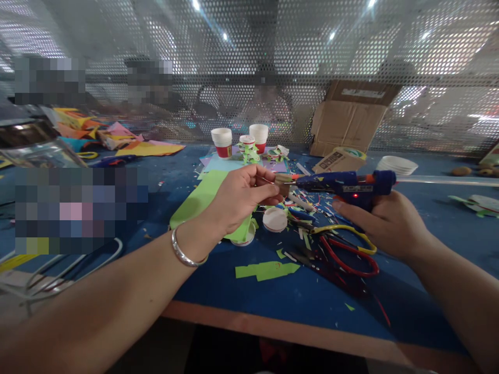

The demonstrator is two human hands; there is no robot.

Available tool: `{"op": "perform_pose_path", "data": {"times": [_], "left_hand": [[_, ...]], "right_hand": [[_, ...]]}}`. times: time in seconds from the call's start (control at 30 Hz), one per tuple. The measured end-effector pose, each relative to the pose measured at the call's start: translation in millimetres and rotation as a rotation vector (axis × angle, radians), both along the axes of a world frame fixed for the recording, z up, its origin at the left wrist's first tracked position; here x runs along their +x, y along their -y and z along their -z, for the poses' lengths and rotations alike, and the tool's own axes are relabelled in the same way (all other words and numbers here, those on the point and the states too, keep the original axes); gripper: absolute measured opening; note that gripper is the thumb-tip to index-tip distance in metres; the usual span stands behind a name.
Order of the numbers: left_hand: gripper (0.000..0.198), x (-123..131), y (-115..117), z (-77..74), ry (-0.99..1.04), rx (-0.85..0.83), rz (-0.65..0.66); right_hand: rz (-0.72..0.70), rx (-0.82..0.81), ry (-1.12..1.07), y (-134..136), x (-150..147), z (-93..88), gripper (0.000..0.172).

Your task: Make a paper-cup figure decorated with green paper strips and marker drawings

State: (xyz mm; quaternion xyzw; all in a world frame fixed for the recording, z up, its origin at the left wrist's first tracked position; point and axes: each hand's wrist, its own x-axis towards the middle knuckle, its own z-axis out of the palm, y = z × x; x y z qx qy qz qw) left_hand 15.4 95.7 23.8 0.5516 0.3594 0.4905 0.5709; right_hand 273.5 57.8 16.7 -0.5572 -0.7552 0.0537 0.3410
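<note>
My right hand [393, 226] is wrapped round the grip of a blue hot glue gun [339, 186], which points left and has a small red light lit. A long clear glue stick [444, 180] sticks out of its back end. Pinched in the fingers of my left hand [241, 200] is a small brown piece [283, 184], close to the gun's nozzle; whether they touch I cannot tell. Below the hands lie a white paper disc [275, 220], a cut green paper strip [266, 270], red-handled scissors [351, 254] and yellow-handled scissors [351, 232].
Green paper sheets [195, 202] lie under my left hand. Farther back stand stacked paper cups [221, 142], small green-and-white paper figures [249, 149] and a cardboard box [349, 122]. Paper scraps [312, 200] litter the blue table [218, 291]. A wire rack [74, 270] is at the left.
</note>
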Motion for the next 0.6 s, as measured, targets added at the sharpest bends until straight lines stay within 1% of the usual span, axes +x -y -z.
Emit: {"op": "perform_pose_path", "data": {"times": [0.27, 0.5, 0.6], "left_hand": [[0.015, -0.4, 0.1, -0.4, -0.008, 0.004, -0.005], [0.015, -1.3, 0.2, -1.7, -0.027, 0.015, -0.013], [0.015, -1.2, -0.1, -1.7, -0.033, 0.015, -0.013]], "right_hand": [[0.017, -0.018, -0.001, -1.9, -1.9, -0.5, 0.039], [0.02, -0.04, 0.006, 1.5, -1.2, -2.4, 0.046], [0.021, -0.054, 0.002, 1.0, -1.9, -3.2, 0.044]]}}
